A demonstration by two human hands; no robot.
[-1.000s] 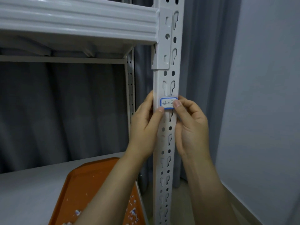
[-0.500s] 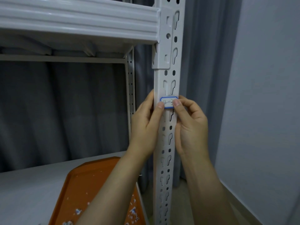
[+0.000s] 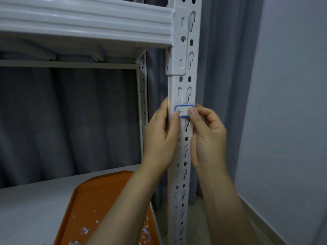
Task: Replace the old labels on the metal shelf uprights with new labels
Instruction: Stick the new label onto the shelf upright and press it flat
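A white perforated metal upright (image 3: 183,82) runs top to bottom through the middle of the view. On its front face sits a small white label with a blue border (image 3: 183,110), handwritten "4-" and a hidden digit. My left hand (image 3: 161,138) wraps the upright's left edge, its thumb tip on the label's lower left corner. My right hand (image 3: 207,137) holds the upright's right side, thumb pressing the label's right end.
A white shelf beam (image 3: 85,23) joins the upright at the top left. An orange tray (image 3: 92,209) strewn with white label scraps lies on the grey lower shelf (image 3: 31,206). Grey curtain (image 3: 70,121) hangs behind; a pale wall (image 3: 286,103) stands close on the right.
Both thumbs have shifted slightly along the label while pressing it onto the upright; the hands stay in about the same place.
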